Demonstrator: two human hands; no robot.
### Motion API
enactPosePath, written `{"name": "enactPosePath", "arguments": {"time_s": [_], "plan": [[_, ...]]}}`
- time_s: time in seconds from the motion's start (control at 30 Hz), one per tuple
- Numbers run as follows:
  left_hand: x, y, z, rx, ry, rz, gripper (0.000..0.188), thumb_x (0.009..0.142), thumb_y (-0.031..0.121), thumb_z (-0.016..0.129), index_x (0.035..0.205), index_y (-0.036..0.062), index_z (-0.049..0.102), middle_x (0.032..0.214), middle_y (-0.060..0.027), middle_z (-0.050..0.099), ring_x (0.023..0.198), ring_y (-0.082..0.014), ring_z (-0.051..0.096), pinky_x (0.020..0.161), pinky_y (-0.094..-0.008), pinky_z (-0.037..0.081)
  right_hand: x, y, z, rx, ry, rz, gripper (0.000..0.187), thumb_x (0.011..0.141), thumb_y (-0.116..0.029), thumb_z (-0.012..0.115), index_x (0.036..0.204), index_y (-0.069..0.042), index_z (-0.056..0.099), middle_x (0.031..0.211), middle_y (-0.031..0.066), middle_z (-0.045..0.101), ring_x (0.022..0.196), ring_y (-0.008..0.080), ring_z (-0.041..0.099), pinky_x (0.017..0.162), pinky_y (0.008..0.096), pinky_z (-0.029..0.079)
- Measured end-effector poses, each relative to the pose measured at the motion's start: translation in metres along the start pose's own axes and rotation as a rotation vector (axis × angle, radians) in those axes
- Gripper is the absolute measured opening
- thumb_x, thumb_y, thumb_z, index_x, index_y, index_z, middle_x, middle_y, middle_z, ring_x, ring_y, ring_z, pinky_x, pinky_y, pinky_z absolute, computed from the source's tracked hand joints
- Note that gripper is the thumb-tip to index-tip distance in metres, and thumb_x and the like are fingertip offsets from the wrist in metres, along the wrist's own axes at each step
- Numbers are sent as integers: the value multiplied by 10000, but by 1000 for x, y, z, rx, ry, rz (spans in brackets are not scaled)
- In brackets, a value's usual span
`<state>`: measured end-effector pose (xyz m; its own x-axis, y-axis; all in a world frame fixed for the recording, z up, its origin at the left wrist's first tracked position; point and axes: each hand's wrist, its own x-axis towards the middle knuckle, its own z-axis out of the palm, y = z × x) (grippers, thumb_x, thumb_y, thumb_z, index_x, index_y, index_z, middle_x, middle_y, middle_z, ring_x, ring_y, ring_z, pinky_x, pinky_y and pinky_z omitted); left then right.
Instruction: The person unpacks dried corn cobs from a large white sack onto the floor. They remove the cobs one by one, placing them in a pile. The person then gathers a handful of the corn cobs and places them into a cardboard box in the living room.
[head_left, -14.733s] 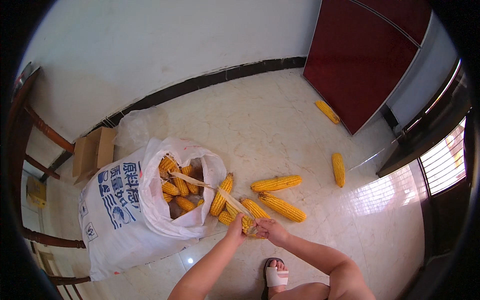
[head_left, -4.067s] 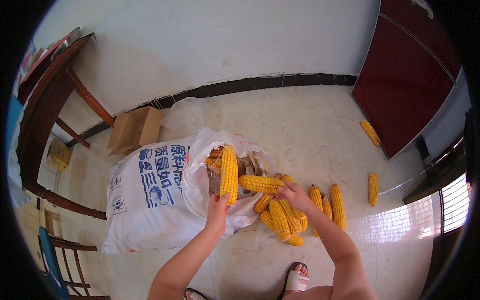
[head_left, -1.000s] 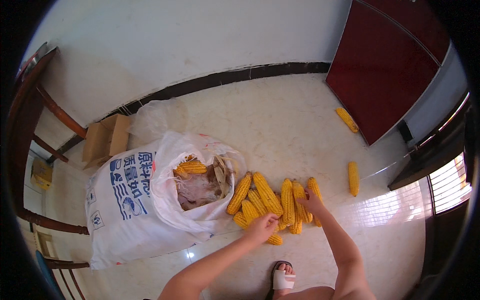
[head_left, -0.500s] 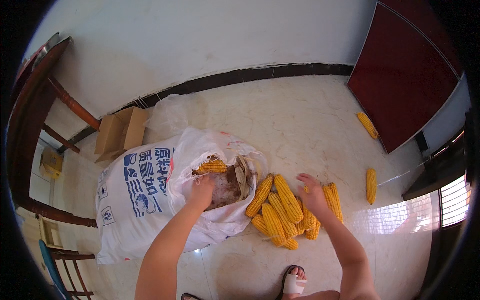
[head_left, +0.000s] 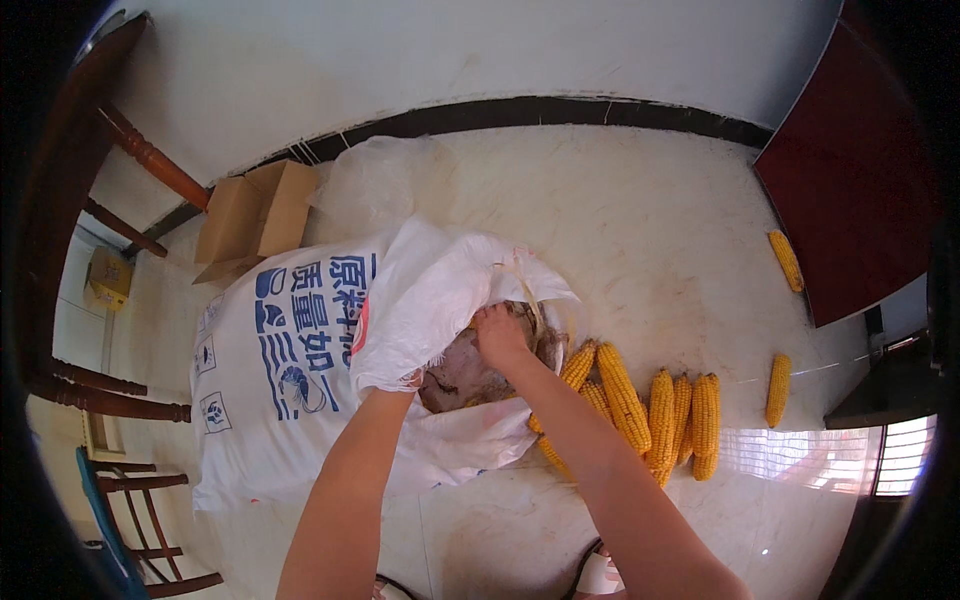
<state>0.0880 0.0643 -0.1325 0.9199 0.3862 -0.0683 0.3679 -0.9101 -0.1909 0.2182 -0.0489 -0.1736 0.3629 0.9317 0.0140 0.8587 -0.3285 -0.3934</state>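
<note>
A white woven sack [head_left: 325, 440] with blue print lies on its side, its mouth facing right. My left hand [head_left: 412, 381] has gone into the mouth under the sack's loose upper layer; its fingers are hidden. My right hand [head_left: 498, 335] is at the upper part of the opening with fingers curled in, and what they grip there, if anything, is hidden. Brownish debris [head_left: 455, 375] covers the inner lining below it. Several yellow corn cobs [head_left: 622, 398] lie in a pile right of the mouth, partly behind my right forearm. Upright in the picture, more cobs [head_left: 705, 425] lie side by side.
Two single cobs lie farther right, one cob [head_left: 786, 261] against a dark red panel [head_left: 850, 190], another cob [head_left: 778, 390] nearer. An opened cardboard box [head_left: 235, 222] and clear plastic bag [head_left: 375, 185] stand behind the sack. Wooden table legs [head_left: 155, 160] and a chair [head_left: 135, 510] are at left.
My right hand has moved left from the corn pile to the sack's mouth. My left hand has slipped under the sack's upper layer, and the cobs seen inside the mouth are now out of sight.
</note>
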Motion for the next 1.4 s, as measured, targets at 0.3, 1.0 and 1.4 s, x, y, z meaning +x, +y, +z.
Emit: {"name": "enactPosePath", "arguments": {"time_s": [0.3,1.0,1.4], "plan": [[-13,-2,22,209,296,288,354,857,169,440,1202,93,462,1119,-96,542,1017,-284,535,856,-415,433,-28,-2,5,-91,33,5,383,618,-292,696,892,-61,557,895,106,587,939,260,512,812,375,387],[-130,61,-140,-1494,627,-297,254,929,180,417,1107,-1,432,961,-91,537,819,-117,540,674,-248,473,-193,38,-148,1442,334,454,359,893,-299,453,1088,0,487,946,80,590,828,157,580,707,294,484],[-149,66,-144,-2039,405,-681,259,933,280,412,1056,55,446,939,-50,540,809,-122,553,567,-280,509,-191,-14,-158,2011,-220,689,497,864,-528,430,992,-69,571,839,89,612,706,204,594,603,341,510]]}}
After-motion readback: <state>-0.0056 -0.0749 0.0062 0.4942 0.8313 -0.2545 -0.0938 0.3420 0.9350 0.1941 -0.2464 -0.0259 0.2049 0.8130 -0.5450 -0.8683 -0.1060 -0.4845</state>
